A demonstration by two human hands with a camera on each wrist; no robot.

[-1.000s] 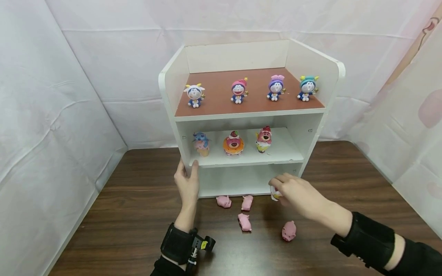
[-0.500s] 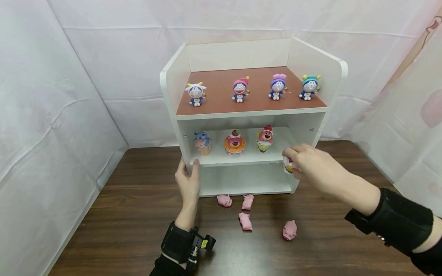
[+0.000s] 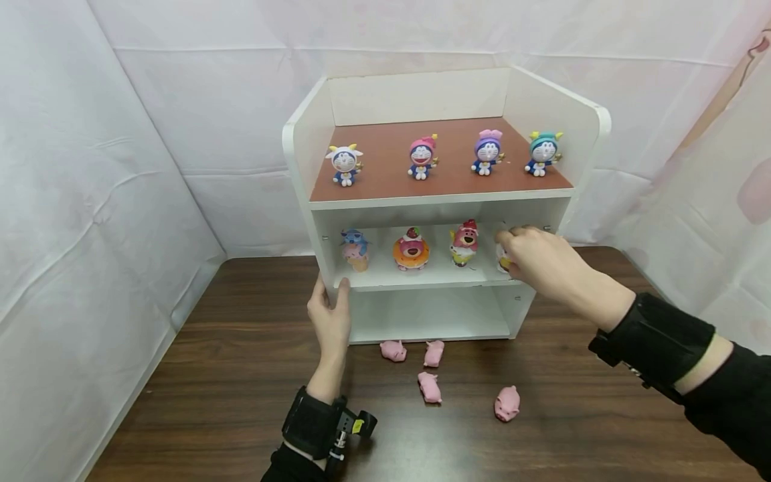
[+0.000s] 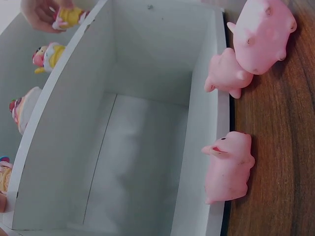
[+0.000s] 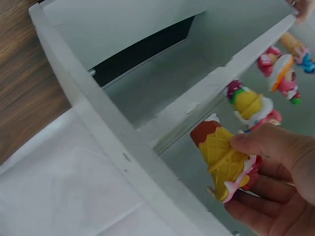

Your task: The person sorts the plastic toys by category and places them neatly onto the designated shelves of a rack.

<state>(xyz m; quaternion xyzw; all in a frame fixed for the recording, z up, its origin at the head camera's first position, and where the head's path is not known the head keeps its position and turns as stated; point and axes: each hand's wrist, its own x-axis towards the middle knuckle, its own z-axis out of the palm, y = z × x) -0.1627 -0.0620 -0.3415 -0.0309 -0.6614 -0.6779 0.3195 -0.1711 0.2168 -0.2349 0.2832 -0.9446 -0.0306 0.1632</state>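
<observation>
My right hand (image 3: 545, 263) pinches a small figurine (image 5: 221, 160) with a yellow waffle cone and pink and red parts. In the head view it is inside the middle level of the white shelf unit (image 3: 434, 198), at the right end; the hand partly hides it. On the same board stand a red-hatted bear figurine (image 3: 464, 244), an orange-ringed bear figurine (image 3: 411, 250) and a blue-topped ice-cream figurine (image 3: 356, 250). My left hand (image 3: 330, 325) grips the unit's left side panel, thumb at the front edge and fingers on the outer side.
Several pink pig figures, among them a lone pig (image 3: 507, 404), lie on the brown wooden table (image 3: 229, 375) before the unit. Several blue cat figurines, one in a pink hat (image 3: 421, 158), stand on the brown top board (image 3: 385, 144). White cloth (image 3: 199, 100) surrounds the table.
My right hand has lifted the cone figurine from near the table, at the unit's lower right, up and into the middle level. My left hand keeps its grip on the side panel.
</observation>
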